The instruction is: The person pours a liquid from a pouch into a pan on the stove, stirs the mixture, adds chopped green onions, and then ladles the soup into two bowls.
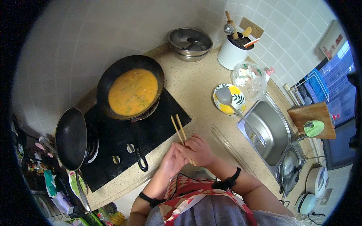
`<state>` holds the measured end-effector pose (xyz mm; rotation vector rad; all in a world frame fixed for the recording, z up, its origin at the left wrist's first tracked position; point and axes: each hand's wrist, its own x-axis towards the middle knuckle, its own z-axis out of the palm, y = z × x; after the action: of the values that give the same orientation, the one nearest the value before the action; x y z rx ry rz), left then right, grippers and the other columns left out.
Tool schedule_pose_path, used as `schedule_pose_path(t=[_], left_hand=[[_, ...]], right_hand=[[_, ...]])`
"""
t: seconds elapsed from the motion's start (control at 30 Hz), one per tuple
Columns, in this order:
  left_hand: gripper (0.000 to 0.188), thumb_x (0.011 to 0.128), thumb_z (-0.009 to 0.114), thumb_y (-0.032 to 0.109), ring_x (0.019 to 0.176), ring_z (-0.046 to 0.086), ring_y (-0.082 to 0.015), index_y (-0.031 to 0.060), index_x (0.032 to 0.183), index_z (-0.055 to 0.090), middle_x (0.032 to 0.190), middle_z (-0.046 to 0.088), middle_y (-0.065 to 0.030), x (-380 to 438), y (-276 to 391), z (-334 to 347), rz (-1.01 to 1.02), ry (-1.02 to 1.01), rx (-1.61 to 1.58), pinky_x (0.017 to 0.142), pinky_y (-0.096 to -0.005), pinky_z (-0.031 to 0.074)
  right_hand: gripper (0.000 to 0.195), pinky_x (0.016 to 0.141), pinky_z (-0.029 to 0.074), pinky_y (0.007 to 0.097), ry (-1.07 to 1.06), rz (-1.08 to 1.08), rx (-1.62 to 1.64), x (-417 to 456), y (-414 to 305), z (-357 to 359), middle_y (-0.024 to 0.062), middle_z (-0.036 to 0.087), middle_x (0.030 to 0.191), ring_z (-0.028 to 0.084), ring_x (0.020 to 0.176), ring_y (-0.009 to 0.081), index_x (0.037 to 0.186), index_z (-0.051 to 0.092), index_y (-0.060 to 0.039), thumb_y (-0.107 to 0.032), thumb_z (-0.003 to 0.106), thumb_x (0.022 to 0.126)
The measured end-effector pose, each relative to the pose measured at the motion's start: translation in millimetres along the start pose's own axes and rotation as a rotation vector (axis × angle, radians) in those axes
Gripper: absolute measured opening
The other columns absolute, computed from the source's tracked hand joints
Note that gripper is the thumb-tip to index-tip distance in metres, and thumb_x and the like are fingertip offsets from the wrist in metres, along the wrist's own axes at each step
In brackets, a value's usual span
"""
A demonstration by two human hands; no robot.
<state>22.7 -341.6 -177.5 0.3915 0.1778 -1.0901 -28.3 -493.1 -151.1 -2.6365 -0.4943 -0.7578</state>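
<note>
A pair of wooden chopsticks (178,127) sits in the grip of my right hand (199,151), their tips pointing away from me over the edge of the black hob. My left hand (173,161) meets the right one in front of my apron, its fingers touching or overlapping it; whether it also grips the chopsticks is hidden. Beyond them, a black wok (130,60) stands on the back burner. Orange-yellow soup with green bits (133,91) fills its lower part.
A tilted black frying pan (71,138) occupies the hob's left side. On the right, a metal spatula (224,95) rests on a patterned plate (219,108), its handle over the steel sink (273,124). Steel bowls (191,42), a white utensil holder (230,53) and a plastic bag (250,77) line the back.
</note>
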Motion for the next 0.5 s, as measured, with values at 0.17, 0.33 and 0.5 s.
schedule_pose_path(t=[0.17, 0.33, 0.5], left_hand=[[0.024, 0.095, 0.040, 0.020, 0.082, 0.060, -0.0238, 0.0065, 0.104, 0.057, 0.091, 0.062, -0.0087, 63.0, -17.7, 2.5, 0.038, 0.269, 0.321, 0.072, -0.0375, 0.050], [0.021, 0.091, 0.048, 0.013, 0.081, 0.059, -0.0318, 0.0049, 0.105, 0.060, 0.087, 0.057, -0.0160, 115.2, 10.8, 3.7, 0.643, 0.711, 1.995, 0.071, -0.0419, 0.050], [0.028, 0.088, 0.052, 0.015, 0.089, 0.058, -0.0336, 0.0093, 0.115, 0.059, 0.097, 0.055, -0.0149, 137.5, 35.8, -25.1, 0.571, 0.946, 2.433, 0.074, -0.0425, 0.050]], right_hand=[[0.043, 0.098, 0.037, 0.0476, -0.046, 0.178, 0.029, -45.9, 8.4, -9.0, 0.0122, 0.051, 0.122, 0.050, 0.112, 0.0310, 0.117, 0.059, -0.0140, -0.020, 0.062, 0.074], [0.047, 0.098, 0.035, 0.0514, -0.150, 0.345, 0.002, -98.8, 39.1, -82.5, 0.0167, 0.048, 0.125, 0.045, 0.116, 0.0361, 0.114, 0.061, -0.0156, -0.021, 0.072, 0.068], [0.059, 0.095, 0.035, 0.0515, -0.062, 0.716, -0.289, -153.4, 74.8, -169.5, 0.0186, 0.046, 0.127, 0.044, 0.117, 0.0377, 0.122, 0.053, -0.0119, -0.022, 0.074, 0.068]])
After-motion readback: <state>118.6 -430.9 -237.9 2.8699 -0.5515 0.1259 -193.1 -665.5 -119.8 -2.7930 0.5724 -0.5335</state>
